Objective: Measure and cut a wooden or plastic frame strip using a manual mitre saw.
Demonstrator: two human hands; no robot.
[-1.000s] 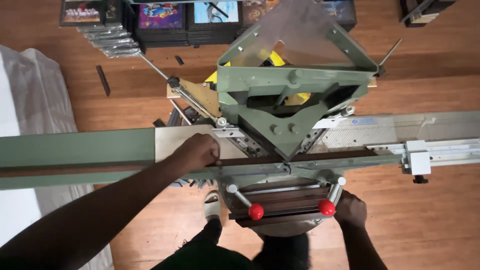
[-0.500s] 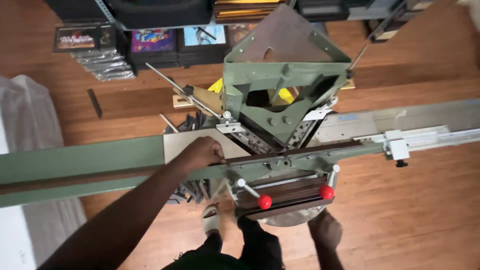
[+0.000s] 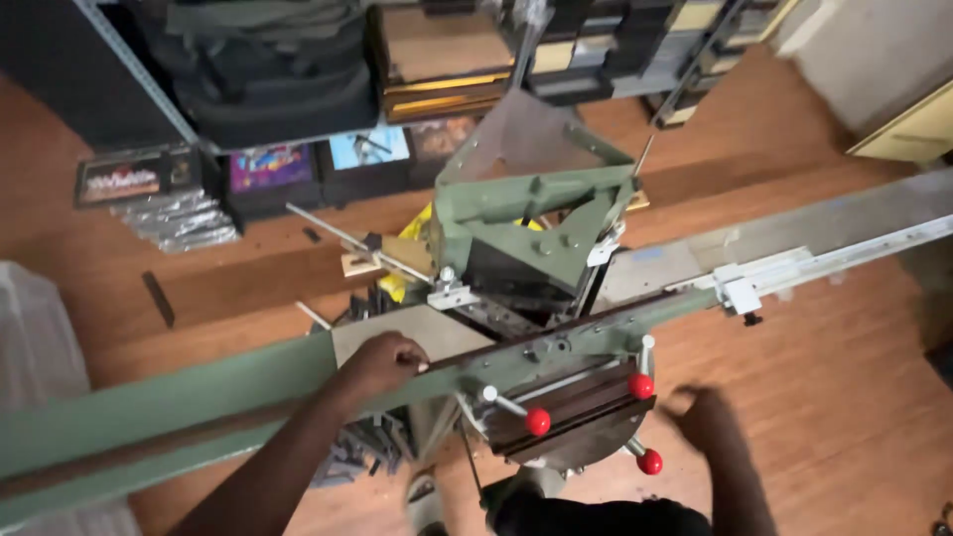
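The person stands over a green mitre-cutting machine (image 3: 526, 233) set on a wooden floor (image 3: 824, 397), looking straight down on it. The left hand (image 3: 382, 362) lies knuckles-up, fingers curled down over a long dark strip of moulding (image 3: 129, 452) that runs along the green left arm of the machine (image 3: 169, 397), pressing it just left of the cutting head. The right hand (image 3: 707, 419) hangs near the front of the machine, to the right of the knobs, touching nothing I can make out; it is blurred, so I cannot tell how far its fingers are spread. Three red ball knobs show at the near side: one on a lever at the left (image 3: 537, 422), one higher at the right (image 3: 641, 386), one lower at the right (image 3: 650, 462). A pale measuring rail with a white stop block (image 3: 740, 293) stretches away to the far right. On the far side, by the shelving, three colourful flat cases (image 3: 369, 147) stand in a row, with a stack of clear sleeves (image 3: 179, 220) to the left of them. Dark offcuts (image 3: 347, 462) litter the floor under the left arm.
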